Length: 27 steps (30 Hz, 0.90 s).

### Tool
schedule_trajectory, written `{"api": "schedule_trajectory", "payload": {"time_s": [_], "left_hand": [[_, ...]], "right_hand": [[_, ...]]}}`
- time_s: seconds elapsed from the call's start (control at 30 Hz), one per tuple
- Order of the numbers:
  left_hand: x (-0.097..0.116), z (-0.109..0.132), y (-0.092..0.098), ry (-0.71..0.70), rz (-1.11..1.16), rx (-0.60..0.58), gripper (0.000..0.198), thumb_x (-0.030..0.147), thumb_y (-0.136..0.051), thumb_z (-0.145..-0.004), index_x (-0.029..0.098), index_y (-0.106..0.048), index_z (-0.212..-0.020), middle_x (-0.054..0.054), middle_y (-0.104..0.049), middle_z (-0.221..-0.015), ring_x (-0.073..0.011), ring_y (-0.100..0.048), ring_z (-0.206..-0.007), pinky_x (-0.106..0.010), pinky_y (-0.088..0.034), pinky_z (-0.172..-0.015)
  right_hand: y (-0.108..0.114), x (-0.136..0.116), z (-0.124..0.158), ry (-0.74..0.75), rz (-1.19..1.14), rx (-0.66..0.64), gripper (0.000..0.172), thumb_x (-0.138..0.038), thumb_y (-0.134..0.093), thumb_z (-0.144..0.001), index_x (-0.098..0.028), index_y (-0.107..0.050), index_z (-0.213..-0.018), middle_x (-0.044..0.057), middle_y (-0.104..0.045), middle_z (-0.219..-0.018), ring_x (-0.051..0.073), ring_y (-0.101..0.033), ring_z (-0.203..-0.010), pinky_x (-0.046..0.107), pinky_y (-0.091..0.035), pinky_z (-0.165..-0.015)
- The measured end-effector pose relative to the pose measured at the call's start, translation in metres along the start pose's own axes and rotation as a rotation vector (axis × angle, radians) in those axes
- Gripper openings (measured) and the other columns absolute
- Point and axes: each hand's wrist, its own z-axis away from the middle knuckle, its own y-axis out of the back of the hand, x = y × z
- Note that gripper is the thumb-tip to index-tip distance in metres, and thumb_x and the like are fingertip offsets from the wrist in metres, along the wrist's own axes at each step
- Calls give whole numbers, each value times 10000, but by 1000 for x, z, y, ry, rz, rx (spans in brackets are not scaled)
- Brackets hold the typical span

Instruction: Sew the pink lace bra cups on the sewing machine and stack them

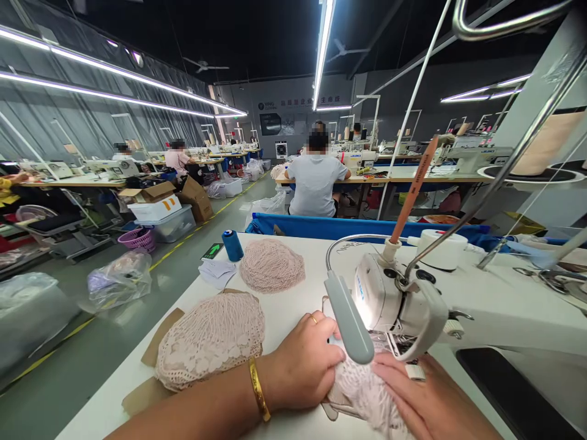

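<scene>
My left hand (pixel 305 363), with a gold bangle and a ring, is curled and pinches a piece of pale pink lace fabric (pixel 367 394) in front of the white sewing machine (pixel 403 299). My right hand (pixel 433 403) lies flat on the same lace, fingers pressed down, just below the machine's head. A grey lamp arm (pixel 349 318) hangs over the needle area and hides part of it. A pile of pink lace pieces (pixel 211 339) rests on brown cardboard to the left of my left arm. Another lace pile (pixel 273 266) lies farther back.
A blue thread spool (pixel 233 245), papers (pixel 216 271) and a phone (pixel 212 250) sit at the table's far left. A person in a white shirt (pixel 315 183) sits ahead with their back to me. Boxes, a pink basket (pixel 137 239) and plastic bags (pixel 120 279) line the aisle on the left.
</scene>
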Motion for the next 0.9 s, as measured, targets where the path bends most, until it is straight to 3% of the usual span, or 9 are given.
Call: {"api": "schedule_trajectory", "payload": {"time_s": [0.13, 0.2, 0.27, 0.4, 0.57, 0.63, 0.8, 0.9], "left_hand": [[17, -1, 2, -66, 25, -57, 91, 274, -656, -971, 196, -700, -959, -126, -666, -1164, -295, -619, -1033, -438, -522, -939], [22, -2, 4, -97, 31, -87, 148, 334, -637, -1017, 204, -705, -998, -118, -684, -1158, -295, -628, -1037, -445, -513, -948], [22, -2, 6, -105, 43, -101, 167, 360, -628, -1040, 211, -700, -1020, -99, -702, -1127, -280, -638, -1014, -446, -502, -960], [14, -2, 6, -61, 54, -91, 113, 317, -642, -1033, 213, -677, -1007, -68, -719, -1051, -255, -658, -983, -441, -482, -995], [13, -1, 1, -88, 49, -45, 87, 256, -656, -992, 198, -636, -930, -72, -736, -1117, -250, -671, -1013, -431, -476, -983], [15, -2, 1, -127, 41, -36, 100, 221, -654, -969, 194, -601, -888, -62, -743, -1115, -241, -672, -1009, -433, -471, -974], [19, -4, 5, -172, -7, -57, 183, 195, -661, -962, 215, -525, -841, -1, -704, -892, -208, -619, -831, -436, -452, -838], [21, -3, 7, -174, -39, -61, 141, 198, -672, -971, 212, -557, -890, 3, -714, -933, -205, -609, -818, -441, -430, -818]], "right_hand": [[-3, 24, 22, -67, 84, 55, 310, -101, -484, -958, -224, -764, -1007, 66, -824, -978, 257, -786, -861, 405, -591, -811], [-3, 22, 24, -47, 22, 60, 273, -138, -524, -989, -230, -765, -1076, 68, -832, -1051, 256, -790, -949, 392, -600, -877], [-6, 11, 20, -14, -83, -20, 313, -150, -542, -1000, -245, -751, -1214, 45, -833, -1142, 225, -793, -1001, 340, -617, -915], [-11, -7, 17, 25, -166, -150, 368, -145, -587, -967, -267, -731, -1283, 10, -811, -1267, 198, -792, -1001, 288, -641, -882], [-9, 2, 26, -18, -158, -222, 425, -105, -627, -908, -330, -728, -1255, -75, -813, -1256, 195, -779, -981, 302, -621, -819], [-9, 5, 27, -20, -189, -218, 437, -104, -638, -906, -336, -719, -1267, -93, -809, -1272, 174, -774, -968, 290, -599, -854], [-13, 3, 26, -15, -217, -203, 477, -77, -640, -882, -354, -710, -1264, -128, -809, -1258, 165, -769, -998, 278, -540, -942], [-13, 4, 24, 20, -200, -179, 416, -99, -640, -894, -328, -699, -1237, -111, -817, -1231, 164, -774, -992, 282, -529, -944]]}}
